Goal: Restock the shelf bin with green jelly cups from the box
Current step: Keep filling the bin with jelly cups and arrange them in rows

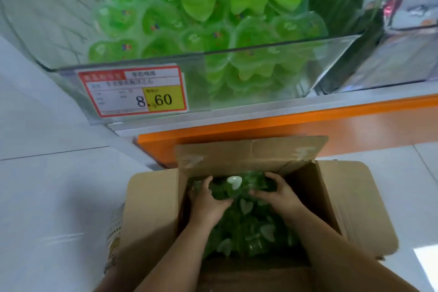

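Inside the box (151,199), at its far end, your left hand (208,201) and right hand (280,194) curl around a clump of green jelly cups (237,188) between them. The shelf bin (260,66) lies beyond the box and higher, so lift up and forward.

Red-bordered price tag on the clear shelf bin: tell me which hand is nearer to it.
Left. The left hand sits below and right of the red-bordered price tag, gripping green jelly cups in the brown cardboard box; the right hand is farther right there.
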